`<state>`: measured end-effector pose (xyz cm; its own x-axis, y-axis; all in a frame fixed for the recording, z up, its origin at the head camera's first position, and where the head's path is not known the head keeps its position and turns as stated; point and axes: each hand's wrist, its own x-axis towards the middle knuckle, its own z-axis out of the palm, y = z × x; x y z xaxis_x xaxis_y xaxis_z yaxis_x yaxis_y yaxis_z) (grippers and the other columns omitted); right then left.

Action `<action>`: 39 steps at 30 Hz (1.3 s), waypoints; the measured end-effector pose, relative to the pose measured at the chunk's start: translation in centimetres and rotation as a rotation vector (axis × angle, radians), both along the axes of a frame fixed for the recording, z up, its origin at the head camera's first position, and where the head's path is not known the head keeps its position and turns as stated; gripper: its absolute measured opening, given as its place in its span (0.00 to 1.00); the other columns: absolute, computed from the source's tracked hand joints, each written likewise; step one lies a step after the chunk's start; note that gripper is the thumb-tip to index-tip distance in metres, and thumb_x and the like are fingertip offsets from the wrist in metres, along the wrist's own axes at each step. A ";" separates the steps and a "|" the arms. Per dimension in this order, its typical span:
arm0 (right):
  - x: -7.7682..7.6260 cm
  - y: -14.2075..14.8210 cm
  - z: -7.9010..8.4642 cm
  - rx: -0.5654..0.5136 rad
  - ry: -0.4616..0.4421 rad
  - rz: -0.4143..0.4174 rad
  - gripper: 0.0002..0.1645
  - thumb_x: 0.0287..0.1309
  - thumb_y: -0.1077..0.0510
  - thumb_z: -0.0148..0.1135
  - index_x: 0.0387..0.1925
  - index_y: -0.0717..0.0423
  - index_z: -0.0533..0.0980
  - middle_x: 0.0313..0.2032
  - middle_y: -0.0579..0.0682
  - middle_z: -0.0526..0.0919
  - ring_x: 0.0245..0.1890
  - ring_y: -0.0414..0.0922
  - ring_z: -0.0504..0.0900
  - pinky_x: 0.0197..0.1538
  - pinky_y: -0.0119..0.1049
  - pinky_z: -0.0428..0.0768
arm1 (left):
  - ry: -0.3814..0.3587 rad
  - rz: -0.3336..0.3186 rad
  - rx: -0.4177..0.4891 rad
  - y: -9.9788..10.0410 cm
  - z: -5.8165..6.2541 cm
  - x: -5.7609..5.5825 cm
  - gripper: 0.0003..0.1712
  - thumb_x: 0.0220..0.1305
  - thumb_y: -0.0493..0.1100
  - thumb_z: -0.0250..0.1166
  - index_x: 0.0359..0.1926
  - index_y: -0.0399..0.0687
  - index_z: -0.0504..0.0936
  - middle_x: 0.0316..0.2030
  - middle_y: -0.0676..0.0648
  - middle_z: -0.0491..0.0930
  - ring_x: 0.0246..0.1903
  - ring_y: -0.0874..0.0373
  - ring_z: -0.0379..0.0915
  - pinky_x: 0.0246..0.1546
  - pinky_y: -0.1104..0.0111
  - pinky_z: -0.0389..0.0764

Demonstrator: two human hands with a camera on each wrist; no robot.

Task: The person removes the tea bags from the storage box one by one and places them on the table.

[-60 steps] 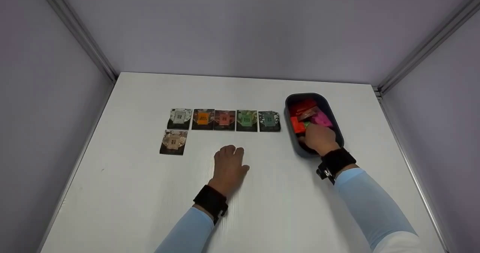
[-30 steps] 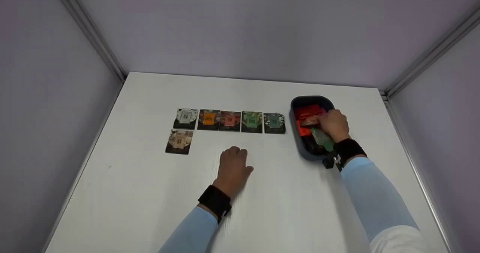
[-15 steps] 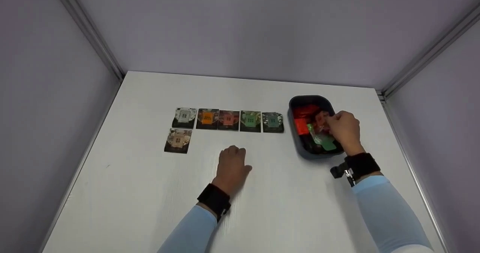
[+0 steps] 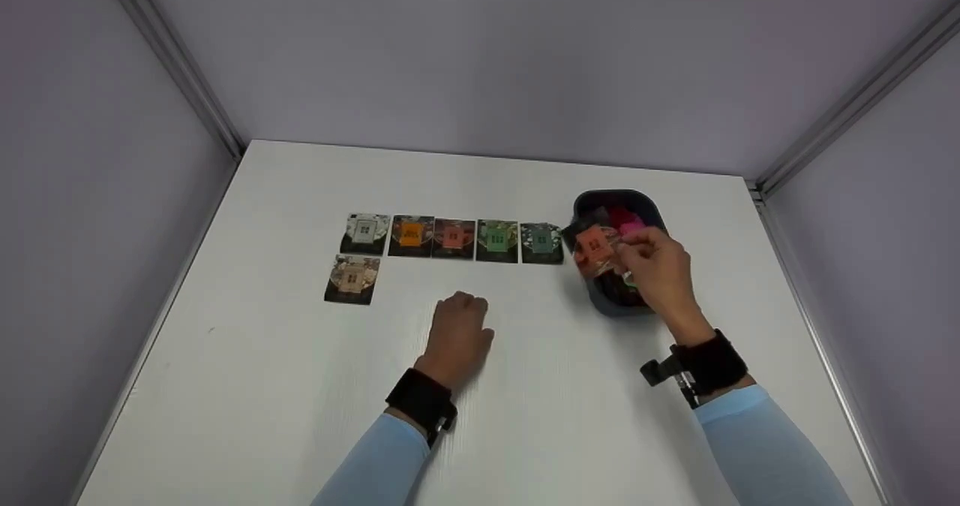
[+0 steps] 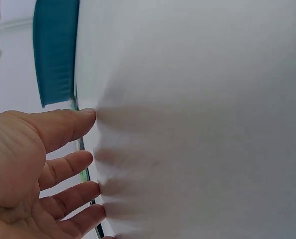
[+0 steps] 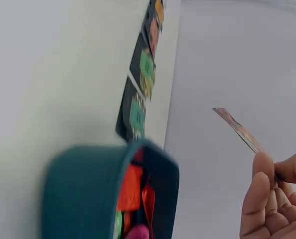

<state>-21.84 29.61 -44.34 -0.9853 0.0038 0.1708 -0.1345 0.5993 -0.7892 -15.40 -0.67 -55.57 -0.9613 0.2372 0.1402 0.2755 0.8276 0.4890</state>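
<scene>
In the head view, the right hand (image 4: 664, 277) pinches an orange packet (image 4: 596, 248), raised near the dark box (image 4: 619, 308). Left wrist: the left hand (image 5: 18, 159), fingers relaxed, touches the bench (image 5: 213, 124). Right wrist: the packet shows edge-on.

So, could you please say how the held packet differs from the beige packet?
The held packet is orange-red at its centre; the beige packet is tan there. The held packet is raised and tilted, pinched by the right hand; the beige packet lies flat on the table. Both bear a squarish central patch.
</scene>
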 end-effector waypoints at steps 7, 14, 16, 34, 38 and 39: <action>2.0 -4.0 -1.8 0.047 -0.053 0.105 0.09 0.65 0.63 0.63 0.45 0.56 0.82 0.36 0.52 0.87 0.30 0.45 0.84 0.29 0.33 0.81 | -0.076 0.031 0.146 0.0 0.6 0.2 0.24 0.67 0.40 0.67 0.62 0.40 0.78 0.51 0.39 0.82 0.53 0.44 0.78 0.56 0.53 0.77; 3.2 -6.7 -4.0 0.166 -0.039 0.195 0.05 0.62 0.63 0.66 0.38 0.51 0.84 0.33 0.46 0.86 0.30 0.42 0.77 0.33 0.37 0.75 | -0.040 0.080 0.191 1.1 2.3 0.1 0.30 0.65 0.42 0.71 0.67 0.42 0.75 0.58 0.38 0.79 0.57 0.42 0.76 0.55 0.52 0.78; 3.5 -7.3 -4.2 0.190 -0.022 0.240 0.05 0.62 0.63 0.67 0.37 0.50 0.85 0.33 0.45 0.85 0.30 0.42 0.76 0.34 0.37 0.74 | -0.041 0.068 0.196 1.6 2.8 0.3 0.32 0.65 0.42 0.72 0.68 0.44 0.73 0.60 0.38 0.77 0.60 0.42 0.74 0.58 0.52 0.77; 4.0 -8.6 -5.0 0.118 -0.056 0.354 0.11 0.65 0.56 0.70 0.47 0.52 0.83 0.39 0.46 0.81 0.33 0.43 0.76 0.37 0.36 0.75 | -0.064 0.028 0.333 1.7 3.8 0.9 0.05 0.69 0.38 0.67 0.42 0.48 0.88 0.35 0.51 0.86 0.34 0.58 0.81 0.34 0.65 0.79; 3.9 -8.4 -6.1 -0.033 -0.169 0.221 0.19 0.66 0.53 0.69 0.55 0.55 0.78 0.43 0.51 0.82 0.36 0.48 0.79 0.37 0.39 0.78 | -0.168 0.102 0.497 1.0 3.5 0.4 0.05 0.71 0.39 0.65 0.45 0.45 0.84 0.32 0.50 0.83 0.30 0.59 0.75 0.31 0.66 0.75; 3.9 -8.5 -6.4 -0.072 -0.198 0.201 0.20 0.66 0.53 0.69 0.56 0.55 0.78 0.45 0.51 0.83 0.36 0.49 0.80 0.37 0.40 0.80 | -0.196 0.113 0.540 0.9 3.5 0.3 0.05 0.72 0.39 0.64 0.46 0.45 0.83 0.32 0.50 0.83 0.29 0.59 0.75 0.30 0.66 0.75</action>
